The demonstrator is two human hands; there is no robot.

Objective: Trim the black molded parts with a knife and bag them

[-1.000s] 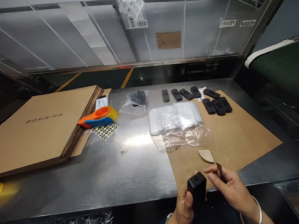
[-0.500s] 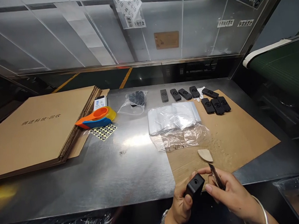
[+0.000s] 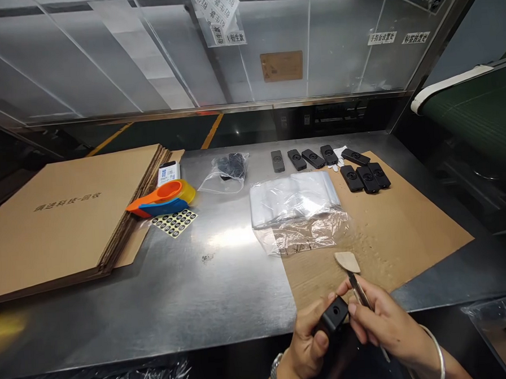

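While the left hand [image 3: 307, 339] grips the black block [image 3: 331, 320], the right hand [image 3: 383, 324], at three o'clock, pinching tweezers [image 3: 359, 290], should approach its hole steadily.

A matte black block [image 3: 332, 316] with a round hole sits in my left hand [image 3: 308, 341]; a dark, slim tool [image 3: 360, 290] is in my right hand [image 3: 385, 325]. Just beyond my fingers lies a pale beige wedge [image 3: 347, 261] on brown cardboard [image 3: 407, 226]. Farther off: black devices [image 3: 365, 178], clear bags [image 3: 293, 198], and, far to my left, an orange-and-blue tape dispenser [image 3: 162, 199] beside a yellow sheet of black stickers [image 3: 175, 222].
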